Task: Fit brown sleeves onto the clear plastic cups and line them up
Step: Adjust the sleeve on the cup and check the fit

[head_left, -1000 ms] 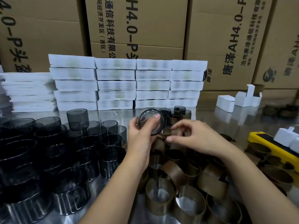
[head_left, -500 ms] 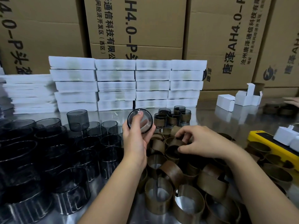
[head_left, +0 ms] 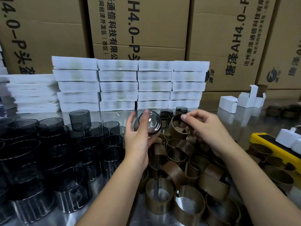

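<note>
My left hand [head_left: 138, 137] grips a clear smoky plastic cup [head_left: 150, 123] on its side, its round base turned toward me. Just to its right, my right hand [head_left: 206, 128] pinches the rim of a brown sleeve [head_left: 176, 128] lifted above the pile, its opening facing the cup. A gap of a few centimetres separates cup and sleeve. Several loose brown sleeves [head_left: 179, 181] lie heaped on the steel table below my hands. Several bare cups [head_left: 61, 154] stand crowded at the left. A few sleeved cups [head_left: 166, 116] stand in a row behind my hands.
Stacks of white flat packs [head_left: 130, 85] form a wall at the back, with cardboard cartons [head_left: 138, 25] behind. Small white boxes [head_left: 228, 104] sit at the back right. A yellow device [head_left: 270, 144] lies at the right edge among more sleeves.
My right hand has lifted one brown sleeve out of the pile up to cup height. My left hand has brought the cup right, toward the sleeve.
</note>
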A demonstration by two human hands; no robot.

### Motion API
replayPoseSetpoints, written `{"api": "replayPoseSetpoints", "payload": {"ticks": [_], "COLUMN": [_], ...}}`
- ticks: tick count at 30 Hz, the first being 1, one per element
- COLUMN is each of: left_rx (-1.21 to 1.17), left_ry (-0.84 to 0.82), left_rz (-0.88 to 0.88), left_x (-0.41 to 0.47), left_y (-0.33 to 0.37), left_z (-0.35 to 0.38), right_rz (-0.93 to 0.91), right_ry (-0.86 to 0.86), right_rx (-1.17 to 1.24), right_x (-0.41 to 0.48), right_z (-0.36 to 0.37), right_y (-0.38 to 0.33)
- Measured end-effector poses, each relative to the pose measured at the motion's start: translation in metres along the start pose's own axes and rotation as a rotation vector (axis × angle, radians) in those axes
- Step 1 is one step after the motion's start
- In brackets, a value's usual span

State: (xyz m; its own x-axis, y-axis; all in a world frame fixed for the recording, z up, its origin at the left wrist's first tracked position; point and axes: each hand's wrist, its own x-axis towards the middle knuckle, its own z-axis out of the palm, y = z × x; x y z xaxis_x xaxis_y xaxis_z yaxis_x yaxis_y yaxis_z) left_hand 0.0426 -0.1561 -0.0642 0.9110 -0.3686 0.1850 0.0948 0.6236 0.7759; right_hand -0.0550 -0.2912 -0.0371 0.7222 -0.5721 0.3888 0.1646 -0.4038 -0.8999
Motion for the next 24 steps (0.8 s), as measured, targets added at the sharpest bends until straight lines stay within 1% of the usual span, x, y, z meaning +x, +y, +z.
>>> {"api": "replayPoseSetpoints", "payload": {"ticks": [2,6,10,16,19,21,24], "left_rx": [0.015,0.093,0.22,0.203,0.265,0.282,0.287], "left_ry": [-0.037,-0.127,-0.189,-0.256,-0.326,-0.365,-0.358], "left_rz": [-0.011,-0.015,0.051,-0.037,-0.08,-0.078,-0.061], "left_x": [-0.001,-0.001,-0.001,-0.008,-0.011,-0.012,-0.012], "left_y": [-0.001,-0.007,-0.011,-0.007,-0.009,-0.01,-0.013], "left_z": [0.0,0.0,0.0,0.005,0.005,0.004,0.004], "right_rz": [0.001,-0.018,-0.095,-0.253,-0.28,-0.291,-0.302], "right_ry": [0.028,0.071,0.102,0.125,0.12,0.121,0.128], "right_rx": [0.089,0.162,0.17,0.114,0.124,0.104,0.077], "right_x": [-0.002,-0.003,-0.005,-0.011,-0.012,-0.011,-0.009], "right_z": [0.003,0.008,0.011,0.016,0.017,0.017,0.017], "right_y": [-0.003,-0.005,-0.005,-0.005,-0.004,-0.003,-0.001]}}
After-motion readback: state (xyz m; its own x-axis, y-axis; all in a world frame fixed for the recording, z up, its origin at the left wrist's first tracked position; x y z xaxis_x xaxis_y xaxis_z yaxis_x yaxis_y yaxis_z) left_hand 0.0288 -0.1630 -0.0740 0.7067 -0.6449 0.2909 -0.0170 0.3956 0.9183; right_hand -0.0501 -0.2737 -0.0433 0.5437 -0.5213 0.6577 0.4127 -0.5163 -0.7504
